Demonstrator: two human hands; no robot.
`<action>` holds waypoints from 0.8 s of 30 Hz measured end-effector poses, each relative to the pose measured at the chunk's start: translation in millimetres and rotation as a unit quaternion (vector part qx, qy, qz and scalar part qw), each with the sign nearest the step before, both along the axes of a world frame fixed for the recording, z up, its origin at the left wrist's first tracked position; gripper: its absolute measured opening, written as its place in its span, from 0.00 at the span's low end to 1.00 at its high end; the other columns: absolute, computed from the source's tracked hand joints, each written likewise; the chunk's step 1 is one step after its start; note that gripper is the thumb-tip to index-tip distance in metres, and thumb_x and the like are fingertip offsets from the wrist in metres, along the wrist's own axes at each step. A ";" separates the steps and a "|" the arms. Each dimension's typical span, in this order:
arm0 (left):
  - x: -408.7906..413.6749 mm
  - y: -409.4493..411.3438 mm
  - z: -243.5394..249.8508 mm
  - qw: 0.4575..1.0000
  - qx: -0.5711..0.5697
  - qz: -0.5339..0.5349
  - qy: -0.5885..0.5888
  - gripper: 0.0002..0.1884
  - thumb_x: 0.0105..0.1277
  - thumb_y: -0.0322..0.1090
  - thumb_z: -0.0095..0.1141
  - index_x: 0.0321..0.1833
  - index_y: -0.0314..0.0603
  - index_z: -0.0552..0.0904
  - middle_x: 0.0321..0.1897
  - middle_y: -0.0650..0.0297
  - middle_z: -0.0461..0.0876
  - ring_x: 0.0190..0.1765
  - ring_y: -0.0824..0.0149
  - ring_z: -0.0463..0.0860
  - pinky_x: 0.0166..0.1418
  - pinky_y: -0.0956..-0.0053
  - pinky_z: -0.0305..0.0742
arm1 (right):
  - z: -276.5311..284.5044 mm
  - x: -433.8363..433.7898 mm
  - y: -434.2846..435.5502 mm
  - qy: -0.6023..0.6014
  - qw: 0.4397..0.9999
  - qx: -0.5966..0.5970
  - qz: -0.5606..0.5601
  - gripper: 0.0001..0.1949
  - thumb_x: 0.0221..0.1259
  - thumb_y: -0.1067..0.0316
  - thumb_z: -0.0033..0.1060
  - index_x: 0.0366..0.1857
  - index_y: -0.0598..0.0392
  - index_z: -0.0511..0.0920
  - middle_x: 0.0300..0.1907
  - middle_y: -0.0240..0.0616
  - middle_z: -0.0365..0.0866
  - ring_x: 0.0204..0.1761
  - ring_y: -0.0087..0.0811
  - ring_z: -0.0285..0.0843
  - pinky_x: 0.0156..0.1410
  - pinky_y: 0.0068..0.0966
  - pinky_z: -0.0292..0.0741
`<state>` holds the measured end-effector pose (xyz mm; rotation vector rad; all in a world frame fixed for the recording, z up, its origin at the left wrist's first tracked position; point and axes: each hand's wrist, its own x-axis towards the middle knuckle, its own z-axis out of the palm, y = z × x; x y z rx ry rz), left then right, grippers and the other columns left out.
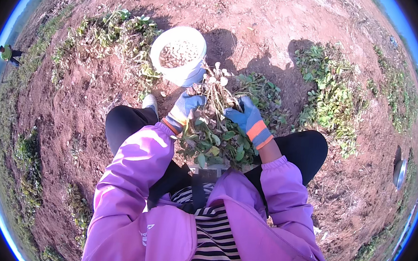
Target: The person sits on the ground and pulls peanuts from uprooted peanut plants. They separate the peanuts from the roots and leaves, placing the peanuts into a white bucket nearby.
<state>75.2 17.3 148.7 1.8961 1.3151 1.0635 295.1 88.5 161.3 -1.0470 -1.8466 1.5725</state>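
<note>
Between my knees I hold a bunch of uprooted peanut plants (218, 136), the leaves hanging toward my lap and the roots pointing away. Pale peanut pods (216, 78) cluster at the root end, close to the bucket's rim. My left hand (188, 107), in a blue and grey work glove with an orange cuff band, grips the bunch from the left. On the other side my right hand (247, 116), gloved alike, closes around the stems; leaves hide some fingertips. A white plastic bucket (183, 78) stands just beyond my left hand, with many loose peanuts (179, 54) inside.
Heaps of peanut plants lie on the reddish soil at the left (117, 33), at the right (330, 91) and just beyond my right hand (261, 88). A metal basin (399, 174) sits far right. Another person (8, 54) stands far off at the left.
</note>
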 end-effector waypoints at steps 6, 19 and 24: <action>10.8 1.3 -0.5 0.923 -0.244 0.056 -0.291 0.14 0.60 0.32 0.49 0.48 0.39 0.77 0.35 0.63 0.78 0.39 0.68 0.77 0.44 0.74 0.73 | -23.9 13.7 9.2 -0.010 0.998 0.054 -0.013 0.13 0.51 0.63 0.64 0.33 0.59 0.73 0.27 0.37 0.77 0.29 0.25 0.71 0.36 0.27 0.70; 31.3 1.1 8.7 0.877 -0.239 0.135 -0.395 0.28 0.52 0.28 0.66 0.57 0.31 0.71 0.44 0.61 0.80 0.44 0.73 0.79 0.49 0.79 0.74 | -21.2 15.6 0.7 -0.127 0.972 0.193 -0.043 0.14 0.51 0.63 0.61 0.38 0.59 0.72 0.37 0.51 0.76 0.36 0.49 0.75 0.41 0.38 0.72; 23.0 1.4 -14.6 0.875 -0.248 0.158 -0.385 0.32 0.54 0.27 0.64 0.60 0.22 0.63 0.42 0.57 0.81 0.44 0.72 0.79 0.47 0.80 0.74 | 5.9 12.9 -2.1 -0.243 0.906 0.342 -0.059 0.15 0.50 0.64 0.62 0.40 0.57 0.71 0.38 0.53 0.75 0.36 0.53 0.75 0.39 0.39 0.72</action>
